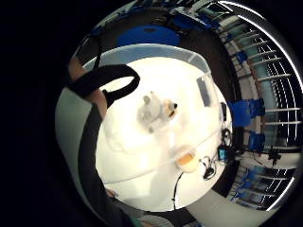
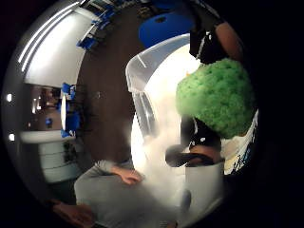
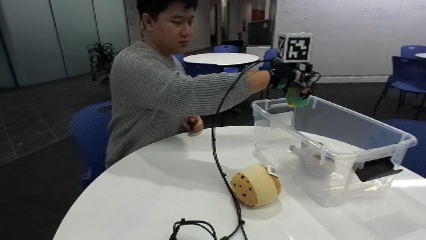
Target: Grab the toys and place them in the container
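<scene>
Fuzzy green toy [image 2: 219, 95]; white plush toy [image 1: 154, 112] with orange patch; tan round toy [image 3: 255, 185] with dark dots; clear container [image 3: 389, 131], black latch; white desk [image 3: 153, 195].

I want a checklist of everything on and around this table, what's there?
Surface: round white table.
Job's things: clear plastic container on the table; white plush toy lying inside it; green fuzzy toy held above it; tan round toy on the table beside the container.
Clutter: nothing seen.
Hands: gloved right hand grips the green fuzzy toy over the container; bare hand rests at the table edge.
Cables: black cable runs from the glove across the table.
Surroundings: blue chairs, other tables, a potted plant.
</scene>
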A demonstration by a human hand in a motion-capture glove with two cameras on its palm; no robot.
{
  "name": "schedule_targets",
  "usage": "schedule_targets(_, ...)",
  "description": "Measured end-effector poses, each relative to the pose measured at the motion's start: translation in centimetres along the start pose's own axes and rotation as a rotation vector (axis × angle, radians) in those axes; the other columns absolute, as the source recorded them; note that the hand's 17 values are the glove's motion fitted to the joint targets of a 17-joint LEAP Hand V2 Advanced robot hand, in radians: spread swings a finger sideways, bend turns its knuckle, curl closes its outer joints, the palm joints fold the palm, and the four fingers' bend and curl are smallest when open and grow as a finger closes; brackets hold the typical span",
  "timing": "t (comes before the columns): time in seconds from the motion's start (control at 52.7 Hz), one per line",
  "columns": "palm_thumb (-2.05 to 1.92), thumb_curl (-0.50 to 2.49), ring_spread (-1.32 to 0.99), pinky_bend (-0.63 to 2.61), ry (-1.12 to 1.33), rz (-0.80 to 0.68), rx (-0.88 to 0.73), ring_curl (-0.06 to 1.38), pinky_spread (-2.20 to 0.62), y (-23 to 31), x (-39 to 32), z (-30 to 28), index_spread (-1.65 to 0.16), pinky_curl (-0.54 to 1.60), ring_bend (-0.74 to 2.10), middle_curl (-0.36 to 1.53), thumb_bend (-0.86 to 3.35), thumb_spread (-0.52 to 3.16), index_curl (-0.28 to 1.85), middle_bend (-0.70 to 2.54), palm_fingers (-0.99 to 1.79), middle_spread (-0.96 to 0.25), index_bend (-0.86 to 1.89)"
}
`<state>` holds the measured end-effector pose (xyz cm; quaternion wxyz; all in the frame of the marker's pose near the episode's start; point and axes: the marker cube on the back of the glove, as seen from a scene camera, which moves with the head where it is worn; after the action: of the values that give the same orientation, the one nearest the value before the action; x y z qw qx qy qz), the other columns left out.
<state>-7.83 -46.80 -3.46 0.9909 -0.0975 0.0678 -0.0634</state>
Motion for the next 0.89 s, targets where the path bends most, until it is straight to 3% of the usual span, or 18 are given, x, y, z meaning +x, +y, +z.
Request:
schedule_targets(0.076, 0.55, 0.54, -0.42, 1.08, -0.007, 0.017, -0.112, 0.46, -0.43, 0.6, 0.7, 1.9, -0.36, 0.39, 0.93, 0.56, 0.05, 1.33, 0.23, 0.25, 0.78, -0.32, 0.12)
schedule_targets(0.152, 0.4, 0.48, -0.42, 1.11, -0.026, 0.019, -0.176, 0.48, -0.38, 1.2, 1.2, 3.3, -0.36, 0.42, 0.88, 0.55, -0.03, 1.35, 0.24, 0.17, 0.38, -0.3, 0.1)
schedule_targets(0.171, 0.35, 0.46, -0.4, 1.1, -0.031, 0.022, -0.179, 0.46, -0.33, 1.3, 1.3, 3.6, -0.36, 0.42, 0.79, 0.53, -0.06, 1.34, 0.24, 0.12, 0.13, -0.28, 0.1)
schedule_targets(0.209, 0.26, 0.43, -0.34, 1.15, -0.046, 0.031, -0.183, 0.46, -0.25, 1.5, 1.2, 4.0, -0.35, 0.45, 0.72, 0.51, -0.08, 1.31, 0.26, 0.09, -0.07, -0.25, 0.13)
schedule_targets(0.266, 0.18, 0.4, -0.29, 1.14, -0.072, 0.033, -0.184, 0.39, -0.18, 1.8, 1.2, 4.4, -0.35, 0.41, 0.59, 0.46, -0.07, 1.3, 0.25, 0.1, -0.17, -0.21, 0.16)
schedule_targets(0.626, 0.0, 0.33, -0.11, 1.0, -0.025, 0.022, -0.156, 0.3, 0.02, 6.1, 3.9, 4.2, -0.34, 0.33, 0.38, 0.33, -0.02, 1.31, 0.27, 0.12, -0.19, -0.13, 0.14)
schedule_targets(0.778, -0.03, 0.31, -0.09, 0.96, 0.076, 0.22, -0.094, 0.29, 0.03, 11.3, 11.6, 2.4, -0.34, 0.31, 0.34, 0.3, -0.03, 1.33, 0.26, 0.13, -0.18, -0.13, 0.14)
schedule_targets(0.892, -0.03, 0.29, -0.08, 0.93, 0.077, 0.209, -0.063, 0.29, 0.04, 17.6, 18.3, 1.4, -0.34, 0.31, 0.31, 0.29, -0.03, 1.33, 0.27, 0.14, -0.15, -0.13, 0.15)
